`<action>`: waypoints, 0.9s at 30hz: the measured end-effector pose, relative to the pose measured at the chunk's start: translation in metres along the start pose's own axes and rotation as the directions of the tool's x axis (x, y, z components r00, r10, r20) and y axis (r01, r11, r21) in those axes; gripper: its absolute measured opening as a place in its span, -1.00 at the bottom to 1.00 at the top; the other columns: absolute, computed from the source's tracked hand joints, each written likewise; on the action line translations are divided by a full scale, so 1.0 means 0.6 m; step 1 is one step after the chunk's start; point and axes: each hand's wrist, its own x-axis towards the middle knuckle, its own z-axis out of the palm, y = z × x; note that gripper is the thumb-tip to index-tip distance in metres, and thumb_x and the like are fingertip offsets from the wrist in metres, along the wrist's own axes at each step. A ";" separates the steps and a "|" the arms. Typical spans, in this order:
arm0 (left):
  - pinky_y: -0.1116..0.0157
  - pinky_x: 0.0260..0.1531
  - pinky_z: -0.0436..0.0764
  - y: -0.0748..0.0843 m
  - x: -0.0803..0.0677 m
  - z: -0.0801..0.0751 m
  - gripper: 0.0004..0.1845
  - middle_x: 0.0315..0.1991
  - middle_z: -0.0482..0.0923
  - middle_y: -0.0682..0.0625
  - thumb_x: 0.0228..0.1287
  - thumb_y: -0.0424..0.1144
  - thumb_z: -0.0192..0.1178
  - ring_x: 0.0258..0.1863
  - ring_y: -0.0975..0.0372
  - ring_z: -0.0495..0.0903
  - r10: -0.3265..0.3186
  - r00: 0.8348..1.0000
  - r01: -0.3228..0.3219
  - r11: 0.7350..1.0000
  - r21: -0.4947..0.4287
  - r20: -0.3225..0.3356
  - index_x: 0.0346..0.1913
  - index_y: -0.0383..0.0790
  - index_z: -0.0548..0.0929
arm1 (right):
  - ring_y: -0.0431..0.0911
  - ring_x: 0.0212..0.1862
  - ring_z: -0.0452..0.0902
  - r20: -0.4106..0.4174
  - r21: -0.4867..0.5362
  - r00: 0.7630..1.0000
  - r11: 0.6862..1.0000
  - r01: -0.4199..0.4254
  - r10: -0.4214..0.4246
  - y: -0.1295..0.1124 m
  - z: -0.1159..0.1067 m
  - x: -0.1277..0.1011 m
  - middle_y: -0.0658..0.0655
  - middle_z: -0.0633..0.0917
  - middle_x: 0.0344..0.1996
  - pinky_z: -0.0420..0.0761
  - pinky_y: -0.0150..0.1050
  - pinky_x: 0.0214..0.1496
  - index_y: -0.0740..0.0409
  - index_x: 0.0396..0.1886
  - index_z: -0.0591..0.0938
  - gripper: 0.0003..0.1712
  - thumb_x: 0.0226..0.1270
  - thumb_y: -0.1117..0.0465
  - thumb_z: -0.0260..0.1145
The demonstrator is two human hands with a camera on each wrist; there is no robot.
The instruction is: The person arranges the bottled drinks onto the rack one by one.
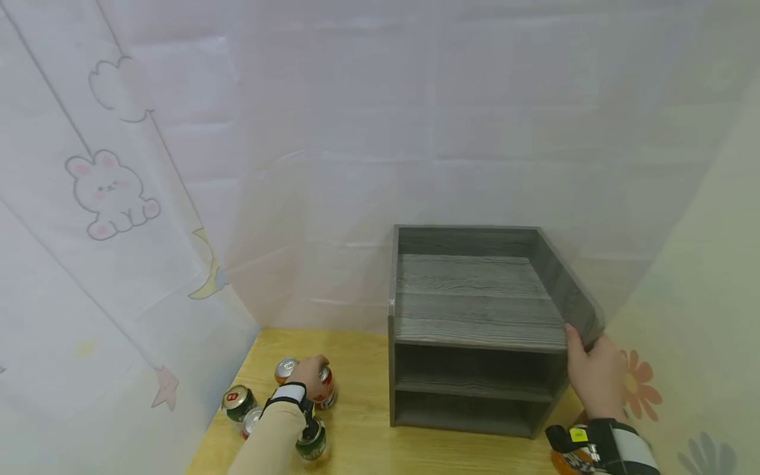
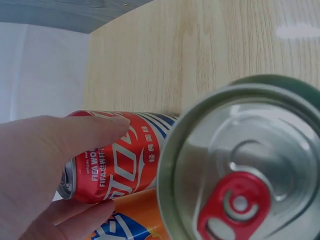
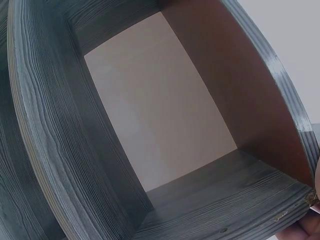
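Cans (image 1: 240, 402) crowd the table's (image 1: 362, 442) left corner; shelf (image 1: 475, 330) blocks the right.
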 end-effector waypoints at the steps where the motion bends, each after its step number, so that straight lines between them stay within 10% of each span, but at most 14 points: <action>1: -0.03 -0.22 0.66 -0.001 -0.001 0.002 -0.38 -0.16 0.66 -0.19 -0.23 -0.44 0.60 -0.17 -0.08 0.65 -0.001 1.000 0.001 1.000 0.001 -0.003 0.05 -0.35 0.65 | 0.11 -0.63 0.30 -0.004 0.002 1.000 1.000 0.004 -0.004 0.001 0.001 0.000 0.20 0.38 -0.72 0.21 -0.12 -0.62 0.26 -0.66 0.34 -0.42 0.55 0.04 0.17; 27: -0.01 -0.24 0.66 0.036 0.008 -0.052 -0.49 -0.18 0.63 -0.17 0.03 -0.40 0.48 -0.20 -0.05 0.66 0.016 0.997 -0.020 0.999 -0.047 -0.072 0.09 -0.40 0.59 | -0.01 -0.70 0.20 -0.056 0.060 0.998 0.998 0.026 -0.023 0.007 0.011 -0.003 0.12 0.29 -0.75 0.14 -0.18 -0.69 0.24 -0.65 0.30 -0.44 0.55 0.07 0.19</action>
